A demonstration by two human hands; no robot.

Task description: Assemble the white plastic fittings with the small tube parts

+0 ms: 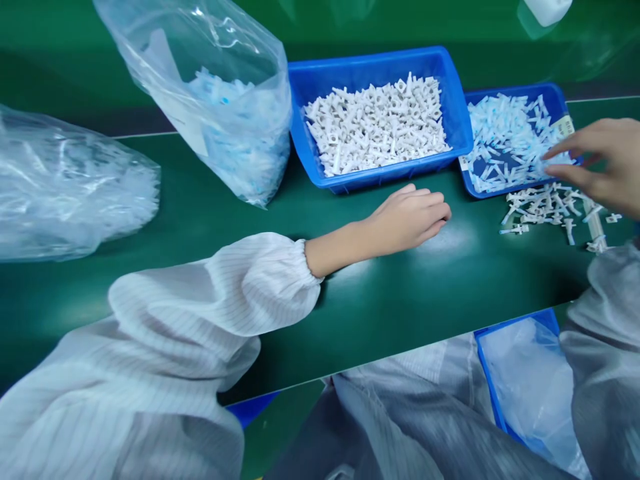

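My left hand (407,217) rests on the green table (400,293), fingers curled together, just in front of a blue bin (450,80) heaped with white plastic parts (377,123). Whether it holds anything is hidden. My right hand (600,163) reaches over a second blue bin (555,97) of pale blue parts (505,140), fingers spread apart above them. A loose heap of white parts (547,207) lies on the table just below that hand.
A clear plastic bag (220,93) of pale blue parts stands left of the bins. Another clear bag (65,187) lies at the far left. A blue bin lined with plastic (525,387) sits below the table edge by my lap.
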